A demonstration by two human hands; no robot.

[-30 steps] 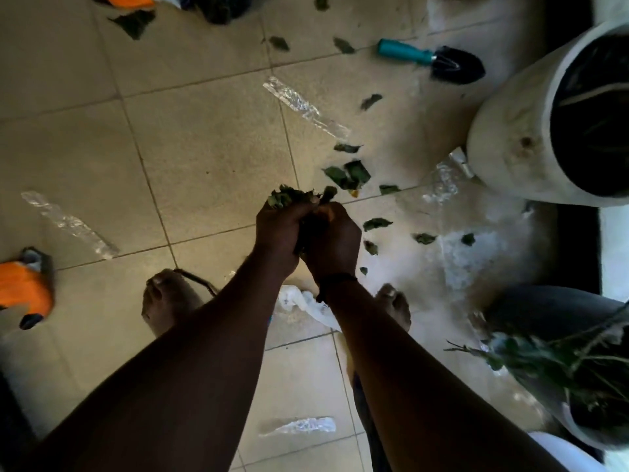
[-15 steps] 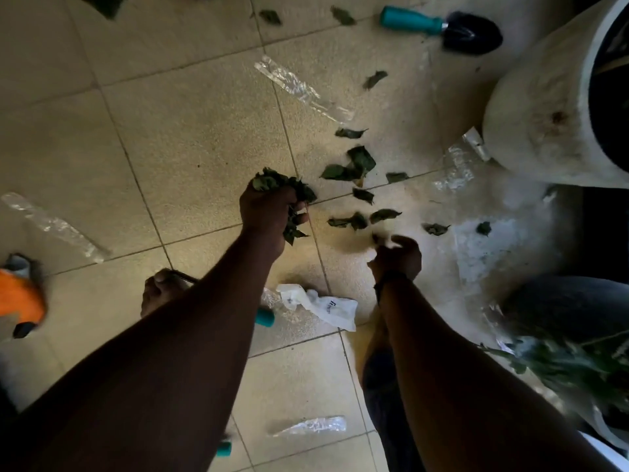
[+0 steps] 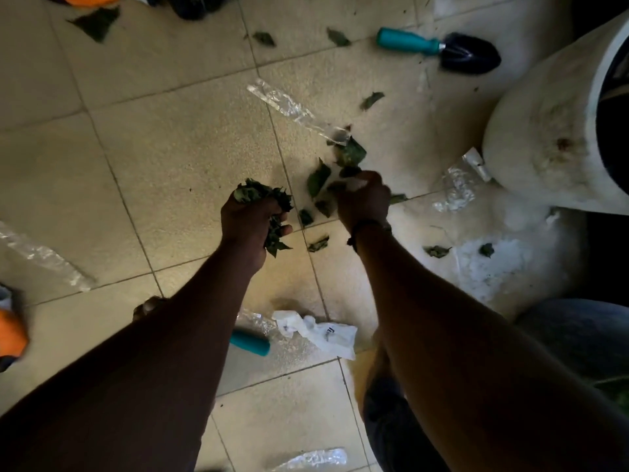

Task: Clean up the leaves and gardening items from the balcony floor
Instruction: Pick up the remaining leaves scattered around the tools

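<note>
A wad of green leaves is clamped in the left hand, the fingers being curled tight around it so that leaf tips are seen above the knuckles and below the thumb. The right hand is lowered to the tiled floor just at three o'clock of the left, and its fingers are drawn together over a cluster of loose leaves; whether any are actually pinched cannot be told, since the fingertips are hidden by the back of the hand. A dark band is worn at the right wrist. More leaves are scattered on the tiles, one at four o'clock of the right hand and one at twelve o'clock. A clear plastic strip is laid at eleven o'clock of the right hand, its near end touching the leaf cluster. A trowel with a teal handle is left at one o'clock, beside a large white pot. At six o'clock, between the forearms, a crumpled white wrapper and a second teal handle are seen.
</note>
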